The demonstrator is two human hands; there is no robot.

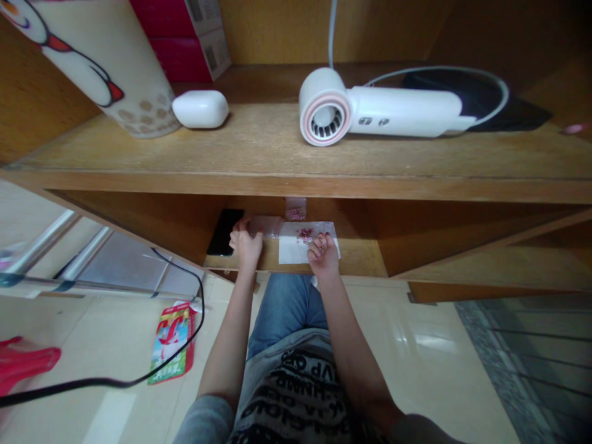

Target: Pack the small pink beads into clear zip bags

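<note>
On the lower shelf my left hand (246, 245) is closed at the left end of a clear, pinkish zip bag (269, 226). Its thumb lies over the bag's near edge. Just left of that hand is a black phone (224, 234). My right hand (324, 254) is over the right part of a white paper sheet (289, 251), fingers curled together; whatever is in them is too small to make out. Small pink and red beads (304, 235) lie in a loose pile on the paper, beside my right fingertips. Behind the sheet sits a little clear bag of pink beads (296, 212).
Above, the upper shelf (259, 160) juts out over the workspace. It carries a patterned cup (139, 108), a white earbud case (200, 110), a magenta box (180, 55) and a corded white handheld fan or dryer (393, 111). A black cable (139, 377) hangs at left, past a colourful packet (173, 342).
</note>
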